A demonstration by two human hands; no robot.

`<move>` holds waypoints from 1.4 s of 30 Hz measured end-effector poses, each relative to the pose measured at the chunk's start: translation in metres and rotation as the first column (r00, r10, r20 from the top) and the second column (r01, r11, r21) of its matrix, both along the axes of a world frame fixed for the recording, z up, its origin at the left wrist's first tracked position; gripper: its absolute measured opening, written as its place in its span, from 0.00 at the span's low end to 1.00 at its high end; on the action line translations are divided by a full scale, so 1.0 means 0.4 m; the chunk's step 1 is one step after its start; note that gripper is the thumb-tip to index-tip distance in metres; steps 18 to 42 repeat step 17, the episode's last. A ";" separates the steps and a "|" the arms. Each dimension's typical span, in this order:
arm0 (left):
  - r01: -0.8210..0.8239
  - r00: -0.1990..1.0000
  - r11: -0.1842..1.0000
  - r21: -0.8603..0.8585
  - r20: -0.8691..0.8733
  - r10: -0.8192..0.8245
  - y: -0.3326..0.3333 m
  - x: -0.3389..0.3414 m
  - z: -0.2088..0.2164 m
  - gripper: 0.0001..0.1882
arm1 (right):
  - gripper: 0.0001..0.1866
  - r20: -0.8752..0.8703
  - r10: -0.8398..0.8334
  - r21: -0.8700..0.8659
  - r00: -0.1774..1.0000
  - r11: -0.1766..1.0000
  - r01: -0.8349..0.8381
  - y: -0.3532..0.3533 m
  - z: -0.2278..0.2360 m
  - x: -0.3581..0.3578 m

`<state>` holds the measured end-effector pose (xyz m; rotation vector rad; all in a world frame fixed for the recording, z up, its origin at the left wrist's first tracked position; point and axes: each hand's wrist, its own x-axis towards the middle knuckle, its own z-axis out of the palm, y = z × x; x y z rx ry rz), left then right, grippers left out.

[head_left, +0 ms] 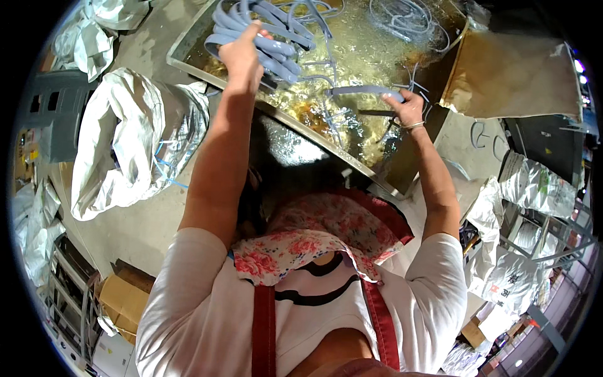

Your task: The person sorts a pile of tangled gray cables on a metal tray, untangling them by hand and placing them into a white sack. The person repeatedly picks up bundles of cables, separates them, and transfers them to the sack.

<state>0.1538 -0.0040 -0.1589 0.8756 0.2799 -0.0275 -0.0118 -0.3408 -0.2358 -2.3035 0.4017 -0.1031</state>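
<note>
My left hand (242, 58) is closed around a thick looped bundle of grey-blue flat strips (251, 16), at the far left of a metal tank (196, 73). My right hand (409, 109) pinches the end of one grey-blue strip (361, 90), which stretches leftward just over the water. Bubbling, yellowish water (352, 47) fills the tank. Thin offcut strands hang or float between my hands, and a dark, narrow piece (377, 113) lies just left of my right hand. A loose coil of thin pale strands (408, 22) rests in the water at the far right.
On the floor at left stands an open white woven sack (119, 144), beside a grey plastic crate (56, 107). A brown board (515, 75) lies by the tank's right side. White sacks (512, 276) pile up at lower right; a cardboard box (125, 301) sits at lower left.
</note>
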 end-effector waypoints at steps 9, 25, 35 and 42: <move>0.364 0.930 0.916 0.170 -0.119 -0.347 -0.015 -0.018 -0.004 0.06 | 0.25 0.098 -0.451 0.306 0.887 0.862 0.405 -0.070 0.212 0.040; 0.706 0.606 0.573 0.417 0.064 -0.793 -0.096 -0.101 0.030 0.20 | 0.28 -0.020 0.225 -0.288 0.974 0.932 -0.222 0.169 0.384 0.199; 0.706 0.606 0.573 0.417 0.064 -0.793 -0.096 -0.101 0.030 0.20 | 0.28 -0.020 0.225 -0.288 0.974 0.932 -0.222 0.169 0.384 0.199; 0.706 0.606 0.573 0.417 0.064 -0.793 -0.096 -0.101 0.030 0.20 | 0.28 -0.020 0.225 -0.288 0.974 0.932 -0.222 0.169 0.384 0.199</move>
